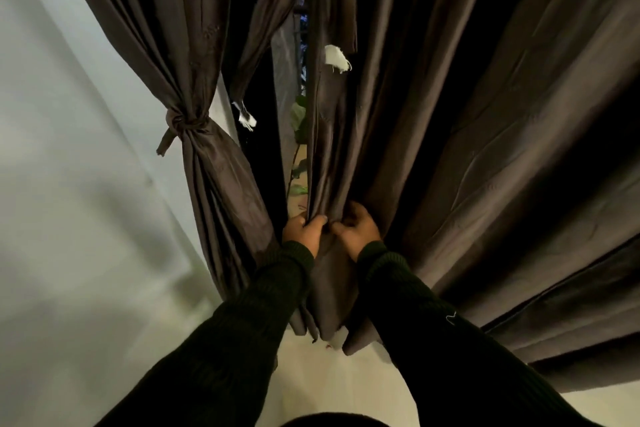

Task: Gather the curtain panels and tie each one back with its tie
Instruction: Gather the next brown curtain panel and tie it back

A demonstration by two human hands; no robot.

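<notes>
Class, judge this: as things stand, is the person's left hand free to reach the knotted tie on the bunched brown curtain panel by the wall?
Probably not yet: the left hand grips the loose brown curtain panel. Nothing blocks the way to the knotted tie.

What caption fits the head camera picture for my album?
Both hands, left hand and right hand, gather the loose curtain panel beside the tied panel.

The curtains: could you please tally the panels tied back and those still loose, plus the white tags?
Tied panels: 1
Loose panels: 2
White tags: 2
Total: 5
</notes>
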